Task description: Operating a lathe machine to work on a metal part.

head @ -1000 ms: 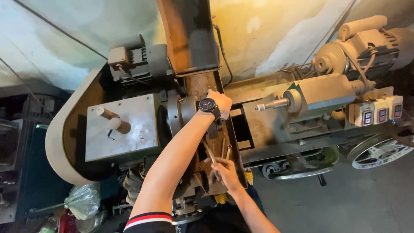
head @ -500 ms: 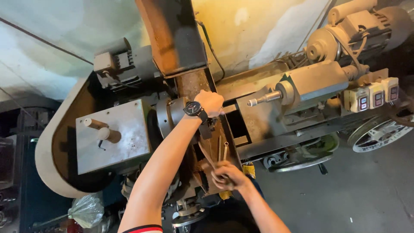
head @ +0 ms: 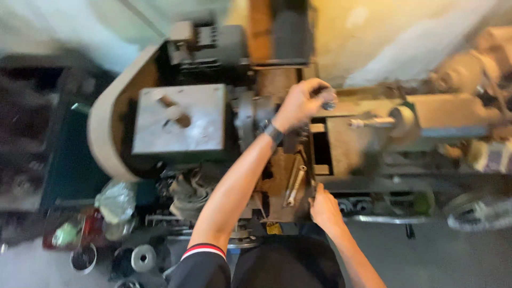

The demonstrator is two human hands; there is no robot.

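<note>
The left hand [head: 303, 101] reaches across the lathe [head: 341, 144], fingers clenched around a small dark part [head: 326, 99] near its back edge. The right hand [head: 324, 207] rests curled on the front edge beside a wrench [head: 295, 185]; its grip is too blurred to tell.

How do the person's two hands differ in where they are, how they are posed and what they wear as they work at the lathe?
The left hand reaches far out over the lathe, while the right hand stays close to the body at its near edge. The left hand is curled around a small dark part; the right hand rests flatter, with nothing clearly held. The left wrist carries a dark wristwatch; the right wrist is bare. Both are ungloved and blurred.
</note>
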